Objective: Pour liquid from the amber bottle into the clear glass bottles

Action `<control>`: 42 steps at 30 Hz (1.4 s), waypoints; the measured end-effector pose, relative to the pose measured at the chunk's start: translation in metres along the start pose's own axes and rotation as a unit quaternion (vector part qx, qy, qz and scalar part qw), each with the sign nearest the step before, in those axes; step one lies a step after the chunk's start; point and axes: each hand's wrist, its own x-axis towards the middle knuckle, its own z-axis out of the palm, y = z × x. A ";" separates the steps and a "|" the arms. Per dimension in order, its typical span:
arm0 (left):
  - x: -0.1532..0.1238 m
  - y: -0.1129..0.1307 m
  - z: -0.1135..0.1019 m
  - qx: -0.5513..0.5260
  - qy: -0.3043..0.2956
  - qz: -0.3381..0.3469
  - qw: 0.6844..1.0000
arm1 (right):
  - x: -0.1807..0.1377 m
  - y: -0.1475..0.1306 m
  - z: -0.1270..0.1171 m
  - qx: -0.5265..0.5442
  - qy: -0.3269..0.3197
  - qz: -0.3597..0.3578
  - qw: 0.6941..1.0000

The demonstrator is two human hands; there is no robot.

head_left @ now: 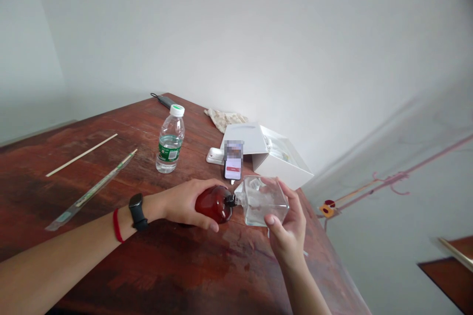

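1. The left hand (185, 203) grips a red bottle (213, 203) lying sideways, its black spout at the mouth of a clear glass bottle (262, 200).
2. The right hand (290, 226) cradles that glass bottle, tilted just above the bench (155, 266) (near a phone (233, 164)).
3. Judged: pouring across; next calls for steady alignment.

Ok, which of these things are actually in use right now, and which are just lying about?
In use:
left hand gripping red bottle
right hand holding clear glass bottle, necks meeting

Lying about:
water bottle
phone
white box
cloth
two sticks
wrapped stick
all on the table
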 end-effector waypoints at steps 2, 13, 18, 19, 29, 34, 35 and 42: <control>0.000 0.000 0.001 -0.001 0.004 0.000 1.000 | 0.000 0.000 0.000 -0.003 -0.002 0.000 1.000; 0.000 -0.003 0.003 -0.007 0.008 0.005 1.000 | -0.001 -0.002 0.002 0.011 0.008 0.010 1.000; 0.000 -0.005 0.004 -0.016 0.007 0.009 1.000 | -0.001 -0.001 0.001 -0.005 0.008 0.007 1.000; 0.000 -0.005 0.004 -0.017 0.007 0.009 1.000 | -0.001 0.000 0.001 -0.004 0.008 0.006 1.000; 0.000 -0.004 0.003 -0.006 0.006 0.004 1.000 | -0.001 0.001 0.000 0.006 0.008 0.007 1.000; 0.000 -0.002 0.003 -0.002 0.002 -0.002 1.000 | -0.002 0.001 -0.001 -0.002 0.013 0.011 1.000; 0.000 -0.001 0.003 -0.003 0.000 -0.002 1.000 | -0.002 0.000 -0.001 0.002 0.013 0.011 1.000; 0.000 -0.002 0.004 -0.002 -0.004 0.007 1.000 | -0.002 -0.003 0.001 0.013 0.007 -0.002 1.000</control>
